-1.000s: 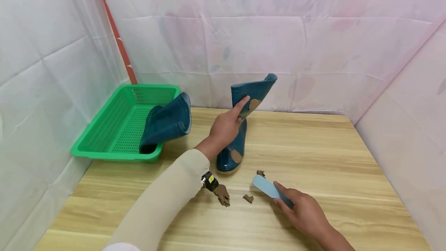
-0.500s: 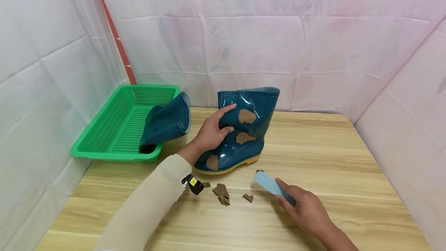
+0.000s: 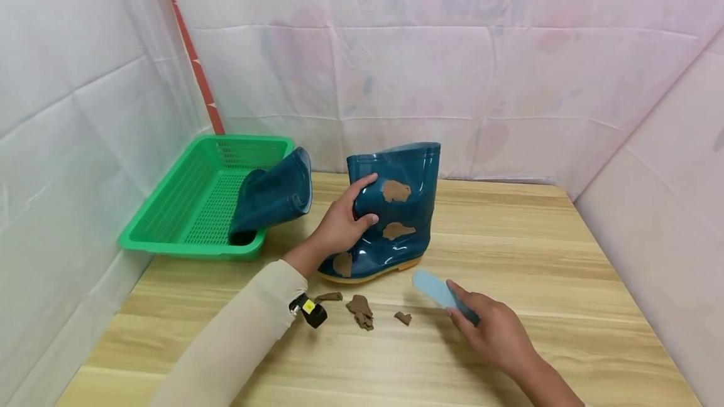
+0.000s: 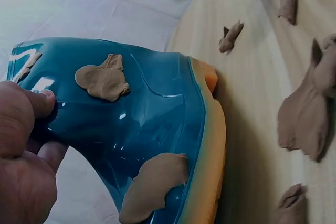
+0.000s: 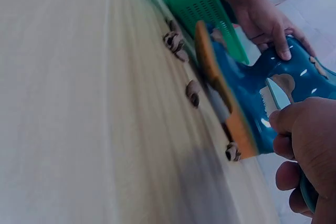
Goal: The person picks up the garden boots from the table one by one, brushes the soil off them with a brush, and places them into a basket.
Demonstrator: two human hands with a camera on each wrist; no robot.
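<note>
So the left hand (image 3: 342,218) has just swung the boot (image 3: 408,212) side-on, fingers curled round its upper front edge. Now three brown patches (image 3: 396,191) show, two just past those fingertips and one below, which probably puts them in easier reach of the brush (image 3: 433,288). The right hand (image 3: 493,330) has its fingers wrapped round that (not touching the boot, btw). Brown scraps (image 3: 360,311) lie below the left fingers.

In the left hand (image 3: 337,226), roughly upright, a glossy blue boot (image 3: 390,212) with yellow sole (image 4: 214,124). Bears brown patches (image 3: 396,191) on shaft, ankle and toe; points its toe below that hand. Jutting ahead of the right hand (image 3: 495,330), a pale-bristled light blue brush (image 3: 434,289).
</note>
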